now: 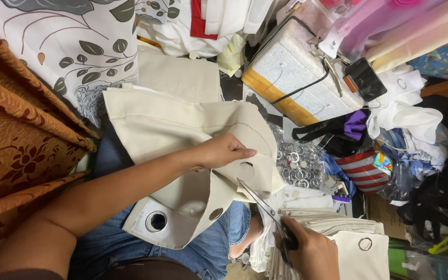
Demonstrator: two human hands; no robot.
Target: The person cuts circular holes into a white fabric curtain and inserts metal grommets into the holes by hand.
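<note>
Cream curtain fabric (182, 129) beside metal eyelets (299, 163)

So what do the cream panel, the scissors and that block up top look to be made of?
Cream panel: woven cloth, matte, folding softly, probably curtain fabric. Scissors in the right hand: shiny metal blades, dark handles, likely plastic. Block: white, pebbly, chipped, apparently foam, with tan tape on one edge.

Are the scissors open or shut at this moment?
Open: the scissors' blades spread apart toward the cream fabric, gripped in the right hand.
</note>
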